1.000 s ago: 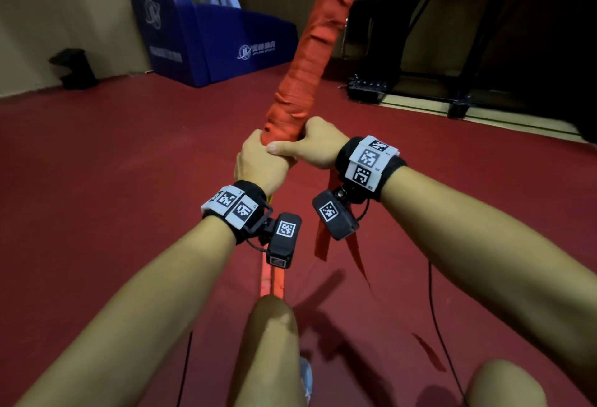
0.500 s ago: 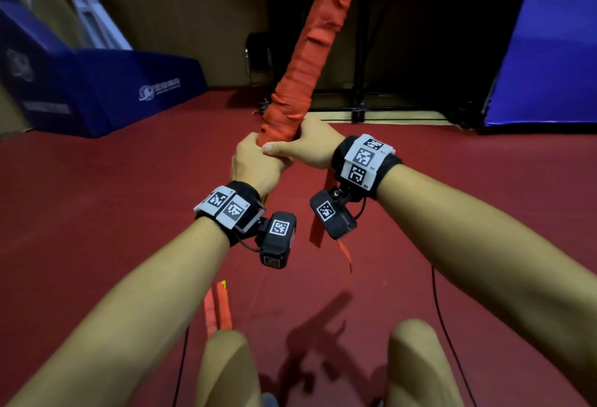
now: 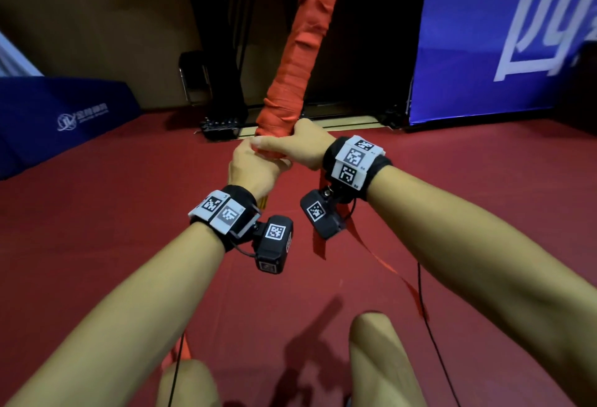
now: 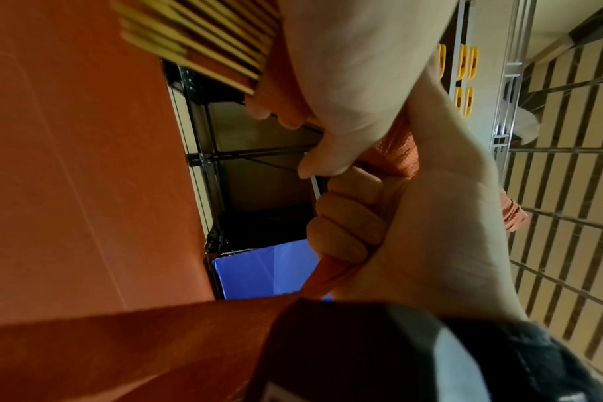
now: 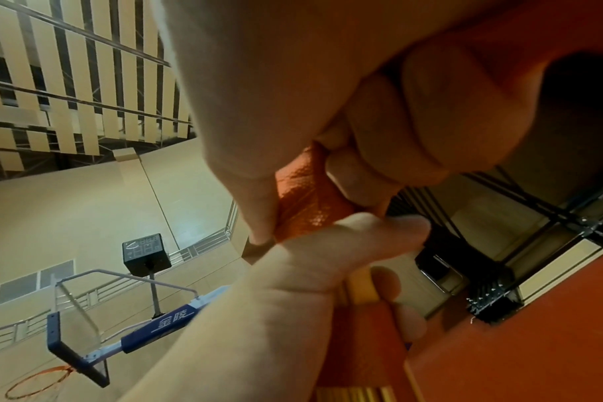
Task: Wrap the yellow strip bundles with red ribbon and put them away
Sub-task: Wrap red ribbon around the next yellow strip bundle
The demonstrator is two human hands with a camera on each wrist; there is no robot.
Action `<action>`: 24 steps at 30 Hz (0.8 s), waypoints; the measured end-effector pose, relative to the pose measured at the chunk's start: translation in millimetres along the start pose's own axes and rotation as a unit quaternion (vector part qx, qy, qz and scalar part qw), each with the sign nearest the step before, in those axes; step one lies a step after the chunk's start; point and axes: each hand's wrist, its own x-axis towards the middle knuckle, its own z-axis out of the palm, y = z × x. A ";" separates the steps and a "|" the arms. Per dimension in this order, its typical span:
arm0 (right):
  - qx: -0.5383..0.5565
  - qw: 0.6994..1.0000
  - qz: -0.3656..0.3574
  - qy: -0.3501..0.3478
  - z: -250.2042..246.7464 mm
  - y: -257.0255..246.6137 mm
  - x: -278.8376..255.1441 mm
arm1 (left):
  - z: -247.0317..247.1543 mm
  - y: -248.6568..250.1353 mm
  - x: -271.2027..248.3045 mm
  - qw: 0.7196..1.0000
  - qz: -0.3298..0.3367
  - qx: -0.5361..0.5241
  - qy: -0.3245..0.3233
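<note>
Both hands close around the near end of a long yellow strip bundle (image 3: 303,51), which rises from the centre of the head view toward 1 o'clock, sheathed in red ribbon above the hands. The left hand (image 3: 255,170) grips lowest with fingers curled tight. The right hand (image 3: 297,145), touching it at 1 o'clock, wraps the ribboned section with its thumb laid across toward 9 o'clock. Bare strip ends (image 4: 197,35) show in the left wrist view, and a loose ribbon tail (image 3: 319,246) hangs toward 5 o'clock over the red floor (image 3: 97,229). The bundle looks light but long and springy, likely to sway at its far end. The ribbon looks smooth and liable to slacken, so a firm two-handed hold at the last turn seems safest.
</note>
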 end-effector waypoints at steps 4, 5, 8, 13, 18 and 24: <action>0.037 0.999 0.010 0.007 -14.3 -0.2 -9.8 | -0.9 10.2 -7.6 0.995 0.019 -0.074 -0.066; 0.056 0.998 0.011 -0.003 -17.1 1.7 -10.6 | -3.9 13.6 -10.8 0.991 0.024 -0.093 -0.095; 0.093 0.994 0.020 -0.055 -19.0 9.3 -13.4 | -18.0 14.7 -16.6 0.964 -0.020 -0.145 -0.222; 0.129 0.985 0.013 -0.118 -10.1 14.7 -20.9 | -26.6 7.0 -26.1 0.953 -0.039 -0.129 -0.270; 0.095 0.986 0.003 -0.138 -3.8 6.2 -17.2 | -27.8 -4.5 -28.3 0.985 -0.037 -0.079 -0.149; 0.000 0.992 -0.017 -0.127 -2.1 -0.5 -13.4 | -29.5 -17.9 -26.5 0.996 -0.032 -0.079 -0.029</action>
